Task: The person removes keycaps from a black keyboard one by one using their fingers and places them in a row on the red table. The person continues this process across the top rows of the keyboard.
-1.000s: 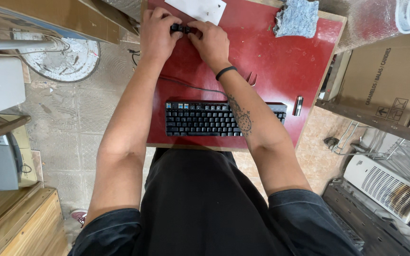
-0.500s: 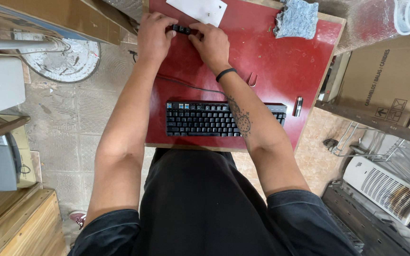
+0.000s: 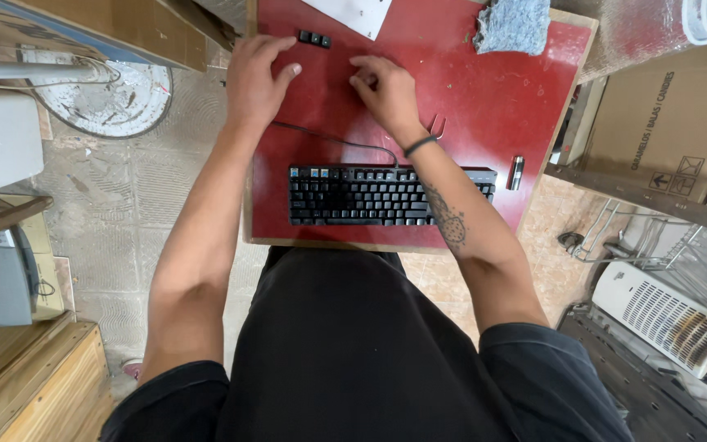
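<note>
A few black keycaps (image 3: 314, 38) lie in a short row near the far edge of the red tabletop (image 3: 484, 106), just beside the corner of a white sheet of paper (image 3: 352, 13). The black keyboard (image 3: 386, 195) sits along the near edge, its cable running toward the left. At its upper left corner a few spots show blue where the other keys are black, which suggests caps are off there; by that reading only a small part of the keyboard has been stripped and most of its keys are in place.

The left hand (image 3: 257, 82) lies flat on the tabletop near the left edge, its fingers loosely spread and holding nothing, the fingertips just short of the keycaps. The right hand (image 3: 386, 90) rests toward the middle of the tabletop with its fingers curled under; whether they pinch something small cannot be told. Both forearms reach out over the keyboard, the right one crossing above it.

A thin wire tool (image 3: 437, 127) lies just beside the right wrist. A grey cloth (image 3: 513, 24) sits at the far right corner, and a small dark cylinder (image 3: 515, 172) lies near the right edge.
</note>
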